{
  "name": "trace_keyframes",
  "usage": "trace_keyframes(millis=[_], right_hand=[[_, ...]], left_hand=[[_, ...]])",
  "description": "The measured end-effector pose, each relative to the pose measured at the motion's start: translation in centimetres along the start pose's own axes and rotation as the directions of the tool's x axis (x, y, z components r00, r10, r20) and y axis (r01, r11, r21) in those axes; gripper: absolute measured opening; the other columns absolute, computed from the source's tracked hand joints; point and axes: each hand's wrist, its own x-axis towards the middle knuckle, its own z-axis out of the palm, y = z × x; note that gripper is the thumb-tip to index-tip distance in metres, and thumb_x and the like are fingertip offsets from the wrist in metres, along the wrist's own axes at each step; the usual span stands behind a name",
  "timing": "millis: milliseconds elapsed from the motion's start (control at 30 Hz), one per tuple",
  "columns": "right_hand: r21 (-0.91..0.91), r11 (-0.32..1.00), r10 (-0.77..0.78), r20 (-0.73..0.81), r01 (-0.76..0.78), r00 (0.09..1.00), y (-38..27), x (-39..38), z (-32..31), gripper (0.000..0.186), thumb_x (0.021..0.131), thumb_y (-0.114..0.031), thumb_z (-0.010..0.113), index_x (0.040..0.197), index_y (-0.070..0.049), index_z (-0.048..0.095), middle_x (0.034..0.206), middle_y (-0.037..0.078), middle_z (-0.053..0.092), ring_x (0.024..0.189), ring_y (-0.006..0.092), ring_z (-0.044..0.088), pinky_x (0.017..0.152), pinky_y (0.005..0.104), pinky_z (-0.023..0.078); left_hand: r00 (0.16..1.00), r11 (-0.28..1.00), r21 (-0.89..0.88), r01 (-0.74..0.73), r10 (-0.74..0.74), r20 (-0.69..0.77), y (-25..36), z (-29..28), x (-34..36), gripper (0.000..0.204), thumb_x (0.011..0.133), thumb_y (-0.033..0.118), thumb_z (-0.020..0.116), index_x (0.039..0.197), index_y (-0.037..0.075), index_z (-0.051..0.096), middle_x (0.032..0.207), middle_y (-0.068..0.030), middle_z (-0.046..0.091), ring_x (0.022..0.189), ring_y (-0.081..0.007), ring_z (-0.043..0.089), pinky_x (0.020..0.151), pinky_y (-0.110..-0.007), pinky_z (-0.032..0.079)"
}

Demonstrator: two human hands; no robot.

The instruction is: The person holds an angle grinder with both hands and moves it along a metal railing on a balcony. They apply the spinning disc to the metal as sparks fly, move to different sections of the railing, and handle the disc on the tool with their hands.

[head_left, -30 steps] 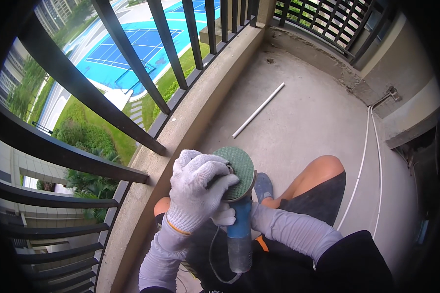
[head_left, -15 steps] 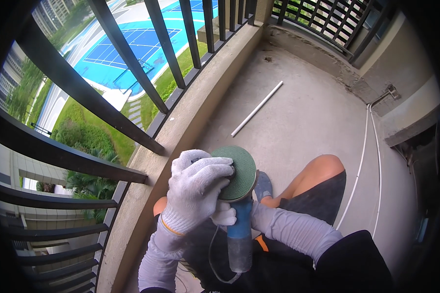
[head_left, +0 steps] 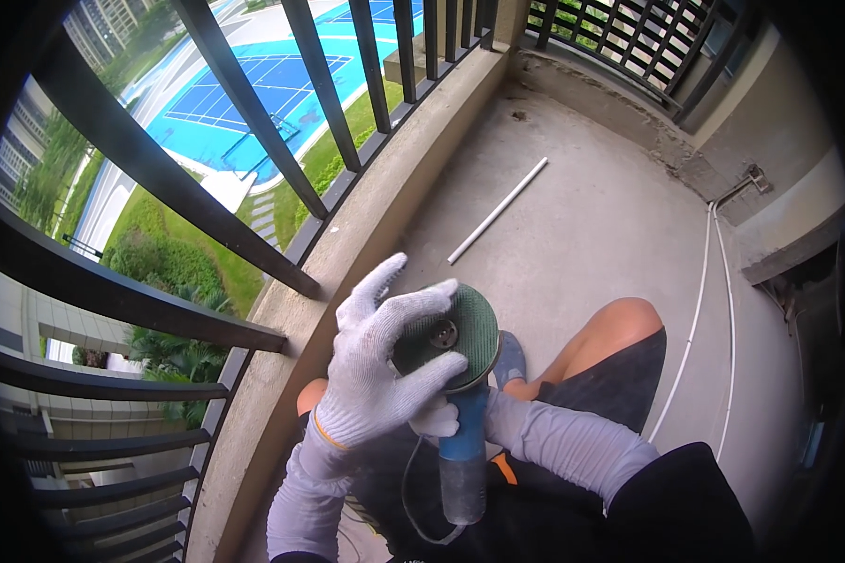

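Note:
A blue angle grinder stands upright above my lap, its round green disc at the top and facing me. At the disc's middle a metal nut shows. My right hand comes from behind the grinder and is closed round its blue neck; only some gloved fingers show. My left hand, in a white knitted glove, is open over the disc's left part. Its thumb and fingers are spread to either side of the nut. Whether the fingertips touch the disc, I cannot tell.
A white pipe lies on the concrete floor ahead. Dark railing bars stand on a low ledge at the left. White hoses run down at the right. A dark cord hangs by the grinder.
My left hand has opened from a bent grip over the disc's middle, its fingers spreading up and apart. The metal nut has come into sight. My right hand still holds the grinder.

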Motion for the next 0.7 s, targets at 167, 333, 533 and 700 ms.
trace_keyframes(millis=[167, 333, 533, 700], right_hand=[[0.225, 0.974, 0.029, 0.012, -0.031, 0.999, 0.1, 0.3, 2.3, 0.085, 0.094, -0.083, 0.059, 0.137, -0.011, 0.061, 0.088, 0.008, 0.056, 0.064, 0.0223, 0.057, 0.055, 0.0398, 0.049], [0.158, 0.987, 0.029, -0.046, -0.021, 0.999, -0.7, 0.7, 5.6, 0.059, 0.107, -0.065, 0.057, 0.129, -0.01, 0.066, 0.084, 0.009, 0.058, 0.061, 0.0225, 0.059, 0.054, 0.0396, 0.051], [0.157, 0.987, 0.036, -0.051, -0.027, 0.998, -0.5, 0.0, 4.1, 0.066, 0.105, -0.069, 0.058, 0.133, -0.009, 0.064, 0.086, 0.009, 0.058, 0.062, 0.0214, 0.058, 0.054, 0.0387, 0.051], [0.156, 0.987, 0.034, -0.032, -0.029, 0.999, -0.5, 0.0, 3.7, 0.072, 0.102, -0.072, 0.059, 0.135, -0.008, 0.062, 0.088, 0.009, 0.059, 0.063, 0.0206, 0.057, 0.055, 0.0379, 0.05]], left_hand=[[0.986, 0.919, 0.395, -0.004, 0.07, -0.152, 0.3, -1.5, 0.0, 0.043, 0.074, -0.001, 0.087, 0.114, 0.011, 0.077, 0.148, -0.0162, 0.067, 0.149, -0.0416, 0.05, 0.123, -0.054, 0.041], [0.998, 0.935, 0.352, -0.049, 0.062, -0.027, 0.7, -2.5, 1.2, 0.03, 0.078, 0.014, 0.089, 0.107, 0.011, 0.08, 0.143, -0.0153, 0.068, 0.145, -0.0475, 0.051, 0.122, -0.056, 0.04], [0.99, 0.948, 0.302, -0.099, 0.063, 0.129, 0.9, -1.2, 1.0, 0.038, 0.072, 0.015, 0.091, 0.11, 0.018, 0.085, 0.151, -0.0147, 0.066, 0.148, -0.0486, 0.048, 0.124, -0.06, 0.038], [1.0, 0.976, 0.217, -0.011, 0.009, 0.012, 1.8, -1.4, 1.2, 0.046, 0.076, 0.001, 0.077, 0.117, 0.02, 0.086, 0.16, -0.0177, 0.06, 0.154, -0.0496, 0.043, 0.127, -0.062, 0.034]])
